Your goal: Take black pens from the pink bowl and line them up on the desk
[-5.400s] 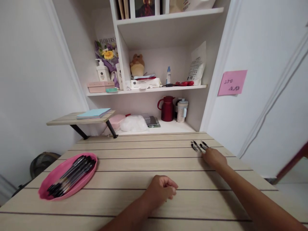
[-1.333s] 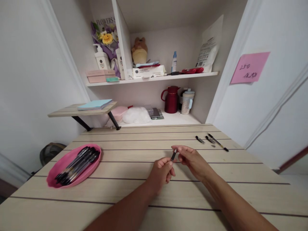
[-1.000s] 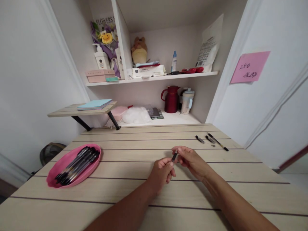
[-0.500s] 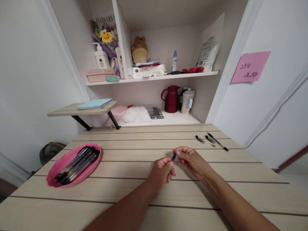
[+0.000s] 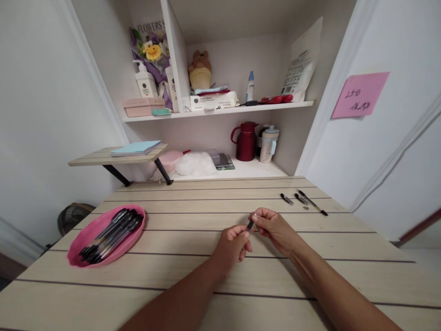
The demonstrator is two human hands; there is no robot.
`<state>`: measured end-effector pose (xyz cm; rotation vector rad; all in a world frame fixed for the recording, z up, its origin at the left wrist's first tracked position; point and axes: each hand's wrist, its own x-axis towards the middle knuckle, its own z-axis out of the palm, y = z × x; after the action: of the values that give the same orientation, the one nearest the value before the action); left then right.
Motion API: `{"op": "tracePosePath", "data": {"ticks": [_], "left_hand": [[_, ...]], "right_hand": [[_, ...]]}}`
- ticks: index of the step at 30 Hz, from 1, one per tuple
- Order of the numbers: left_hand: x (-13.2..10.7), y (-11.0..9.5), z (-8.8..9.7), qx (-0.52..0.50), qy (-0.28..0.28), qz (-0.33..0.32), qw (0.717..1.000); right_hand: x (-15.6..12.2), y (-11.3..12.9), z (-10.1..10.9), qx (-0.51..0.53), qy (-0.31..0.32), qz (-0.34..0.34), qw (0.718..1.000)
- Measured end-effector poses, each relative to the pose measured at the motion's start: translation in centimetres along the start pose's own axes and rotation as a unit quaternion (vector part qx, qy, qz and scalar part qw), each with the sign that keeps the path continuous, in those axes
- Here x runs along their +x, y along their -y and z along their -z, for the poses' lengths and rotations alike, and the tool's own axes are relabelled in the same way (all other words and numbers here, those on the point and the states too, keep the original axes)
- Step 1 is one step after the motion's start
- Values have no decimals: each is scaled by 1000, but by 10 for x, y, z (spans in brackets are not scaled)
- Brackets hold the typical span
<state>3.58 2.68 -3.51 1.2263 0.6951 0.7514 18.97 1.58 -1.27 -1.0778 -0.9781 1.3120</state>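
One black cylindrical pen piece [image 5: 250, 225]: your left hand [image 5: 233, 243] grips its lower end, your right hand [image 5: 274, 228] pinches its tip.

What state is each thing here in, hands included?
Left hand: closed on the dark pen part
Right hand: fingertips pinching its upper end
dark pen part: tilted, held between both hands
pink tray: uncovered, on the table
bunched pens: lying in the tray
long pen: lying flat
red jug: upright, lidded
cup: upright, lidded
pump bottle: upright
pink note: stuck up
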Motion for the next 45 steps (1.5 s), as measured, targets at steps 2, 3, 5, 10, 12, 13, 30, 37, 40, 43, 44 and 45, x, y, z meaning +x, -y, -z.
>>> {"op": "tracePosePath", "data": {"ticks": [2,3,5,10,12,13,30,37,40,43,44,45], "left_hand": [[1,1,1,-4,4,1,1000],[1,1,1,-6,4,2,1000],[2,2,1,-6,2,4,1000],[3,4,2,-5,-1,7,1000],[3,5,3,-9,0,7,1000],[3,5,3,-11,1,6,1000],[5,4,4,-34,-17,13,999],[7,3,2,-34,-22,15,999],[8,4,3,-30,-22,20,999],[8,5,3,-28,-17,17,999],[8,5,4,-28,-15,17,999],[8,5,4,-29,-14,16,999]], "right_hand": [[-1,1,0,20,17,0,1000],[-1,1,0,30,20,1,999],[-1,0,1,33,11,5,999],[1,-4,3,-1,-17,9,1000],[1,-3,3,5,-6,9,1000],[1,-3,3,12,-2,8,1000],[35,11,32,-435,-105,76,891],[78,19,81,-664,-257,8,702],[81,11,83,-669,-249,10,700],[79,7,81,-650,-256,9,716],[77,6,80,-638,-257,7,726],[75,6,78,-624,-254,6,739]]}}
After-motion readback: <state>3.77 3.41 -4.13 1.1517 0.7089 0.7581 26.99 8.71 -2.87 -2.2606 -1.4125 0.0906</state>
